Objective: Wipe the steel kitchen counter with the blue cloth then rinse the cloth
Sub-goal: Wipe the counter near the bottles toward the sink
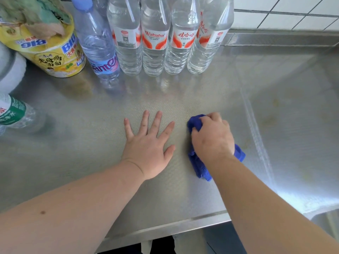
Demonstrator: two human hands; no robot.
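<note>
Two bare forearms reach in over the tabletop (91, 143). The left hand (148, 143) is laid flat, fingers spread and released. The blue cloth (199, 165) is bunched beneath the right hand (212, 136), whose fingers are clenched round it, beside the sink (293, 110). Even pressure and overlapping strokes are probably best, kept short of the water bottles (156, 44) behind.

Deep blue cloth (199, 165) on grey steel counter (91, 125) (fine honeycomb pattern).
</note>
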